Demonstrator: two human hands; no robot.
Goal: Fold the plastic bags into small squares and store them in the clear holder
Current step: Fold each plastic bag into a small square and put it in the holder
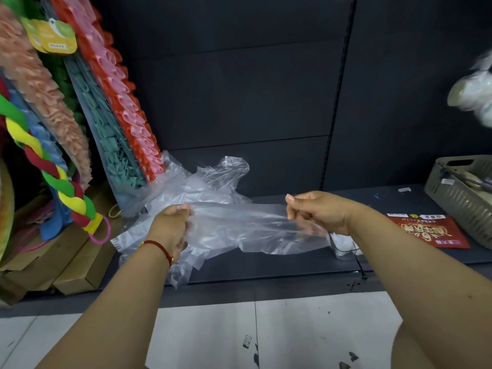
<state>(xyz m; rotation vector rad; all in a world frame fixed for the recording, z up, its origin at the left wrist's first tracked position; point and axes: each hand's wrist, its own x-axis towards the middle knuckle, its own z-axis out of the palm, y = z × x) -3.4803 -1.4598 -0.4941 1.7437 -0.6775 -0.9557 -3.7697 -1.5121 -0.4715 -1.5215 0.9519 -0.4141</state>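
Pale floor tiles (202, 339) below dark shelf (279, 265) — left hand (170, 225), right hand (316, 211) each pinching clear plastic bag (239, 227).

Both bare arms reach forward. The left hand (173, 222) and right hand (311, 211) are apart at equal height, fingers (291, 199) curled, pinching.

Upside-down Chinese characters, unreadable, on red packet (428, 231)

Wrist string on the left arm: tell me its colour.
Red, with a small gold bead; the wrist string shows best in the head view.
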